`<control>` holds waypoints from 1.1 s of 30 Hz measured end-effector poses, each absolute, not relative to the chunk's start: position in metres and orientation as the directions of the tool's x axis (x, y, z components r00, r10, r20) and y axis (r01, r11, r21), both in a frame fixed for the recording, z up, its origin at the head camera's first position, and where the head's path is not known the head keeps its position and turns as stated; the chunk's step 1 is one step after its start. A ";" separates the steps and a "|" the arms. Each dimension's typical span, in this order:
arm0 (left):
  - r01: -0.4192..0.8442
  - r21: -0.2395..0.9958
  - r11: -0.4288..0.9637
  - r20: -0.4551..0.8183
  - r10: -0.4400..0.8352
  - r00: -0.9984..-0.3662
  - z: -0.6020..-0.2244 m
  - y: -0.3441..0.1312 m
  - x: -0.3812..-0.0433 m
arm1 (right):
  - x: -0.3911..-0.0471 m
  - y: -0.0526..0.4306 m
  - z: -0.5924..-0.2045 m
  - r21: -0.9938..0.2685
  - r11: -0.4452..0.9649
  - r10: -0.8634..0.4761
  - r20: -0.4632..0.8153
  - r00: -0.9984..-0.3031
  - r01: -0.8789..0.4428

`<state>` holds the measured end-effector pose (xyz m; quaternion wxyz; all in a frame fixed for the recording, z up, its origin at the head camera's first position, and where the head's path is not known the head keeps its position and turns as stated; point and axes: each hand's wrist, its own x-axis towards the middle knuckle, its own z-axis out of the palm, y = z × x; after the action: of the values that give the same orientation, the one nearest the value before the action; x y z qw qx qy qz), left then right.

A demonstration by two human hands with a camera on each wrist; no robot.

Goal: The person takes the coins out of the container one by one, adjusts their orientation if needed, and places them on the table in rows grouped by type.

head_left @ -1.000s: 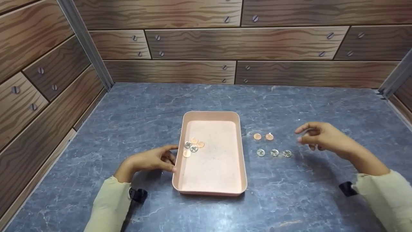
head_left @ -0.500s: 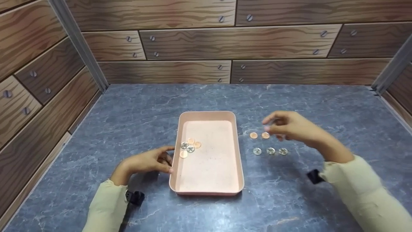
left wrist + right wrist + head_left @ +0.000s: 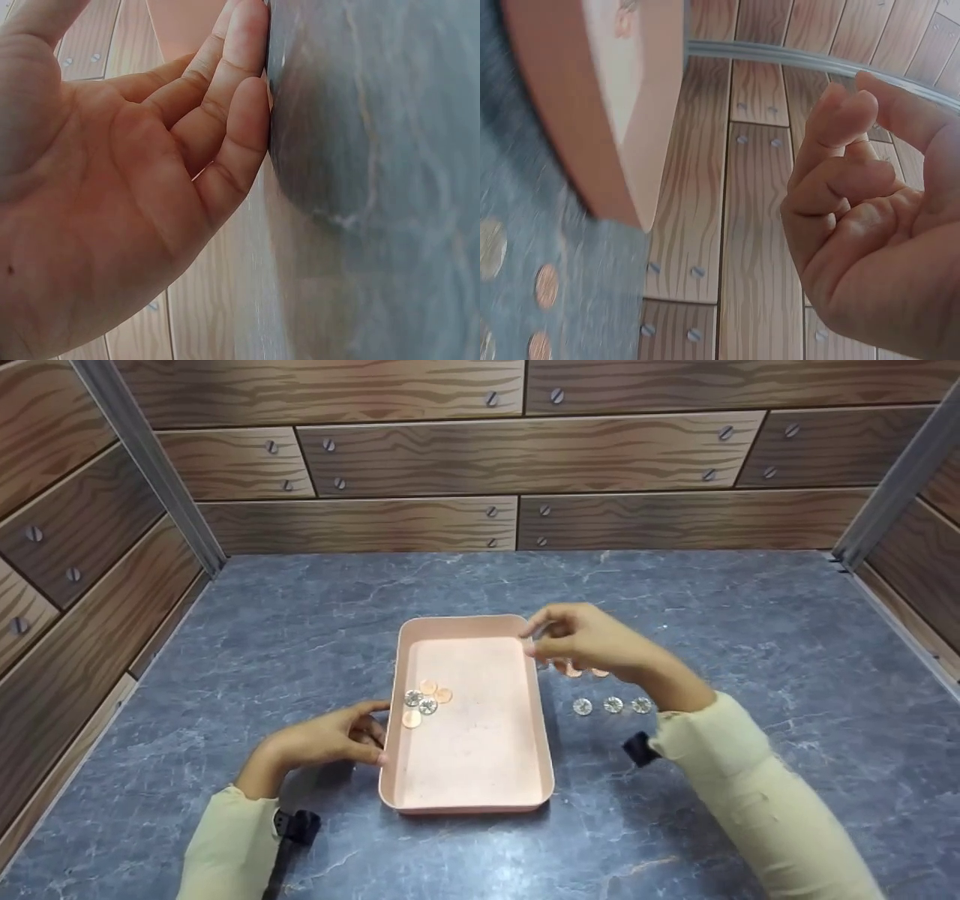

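Coins [image 3: 427,706]: 5 inside pink tray [image 3: 480,750], left half; 5 right of tray. Our left hand [image 3: 330,737], fingers loosely bent, touches tray's left side; our right hand [image 3: 592,639], half-curled, gripping nothing, hovers by tray's far right corner.

Right of the tray [image 3: 472,808], two copper coins [image 3: 574,670] are partly covered by my right hand [image 3: 592,639]. Markings on coins inside it [image 3: 427,706]: too small. Right wrist: blurry tray cut off at top, silver coins [image 3: 490,249] beside it cut off.
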<state>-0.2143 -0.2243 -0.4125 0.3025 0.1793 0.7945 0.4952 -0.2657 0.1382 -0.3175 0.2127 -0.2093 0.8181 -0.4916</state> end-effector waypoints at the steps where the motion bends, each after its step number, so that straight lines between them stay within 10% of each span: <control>1: -0.015 0.895 0.446 -0.304 0.584 -0.753 -0.413 -0.225 -0.214 | -0.266 0.133 -0.316 -0.896 0.426 -0.554 -0.144 -0.820 -0.130; 33: 0.010 0.900 0.436 -0.283 0.602 -0.747 -0.412 -0.225 -0.213 | -0.294 0.045 -0.361 -0.927 0.375 -0.515 -0.232 -0.825 0.027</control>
<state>-0.2132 -0.2251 -0.4120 0.2991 0.1931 0.7929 0.4946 -0.2937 0.0451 -0.3614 0.2520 -0.1544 0.7900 -0.5371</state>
